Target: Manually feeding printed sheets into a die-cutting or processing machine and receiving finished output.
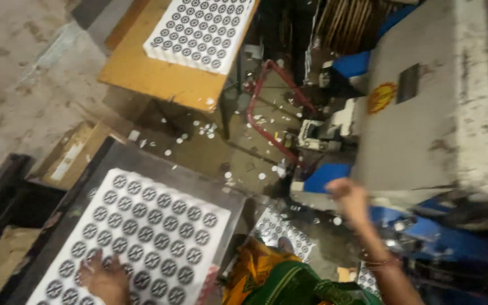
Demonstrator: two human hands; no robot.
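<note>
White printed sheets [142,237], a stack covered in rows of dark round marks, lie on a dark tray [121,155] at my 7 o'clock. My left hand [104,279] rests flat on the near end of the top sheet, fingers spread, pinching nothing. My right hand [348,195] is raised at 2 o'clock against the grey machine [436,107]; motion blur hides it, so I cannot tell whether it is closed or grips anything.

Risks, as I judge them: the right hand sits just beside the machine's blue lower parts [326,175], where a finger or the bangles at my wrist [380,262] could catch. With only one palm on the stack, the top sheet could slide towards the tray's right edge and drop to the floor [238,152], which is littered with small white discs.

Open room: the floor strip at 12 o'clock, between the tray and the yellow table [159,76] holding a second sheet stack [199,28], is narrowed by a red metal frame [272,101]. A cardboard box [72,155] crowds the tray's left side.
</note>
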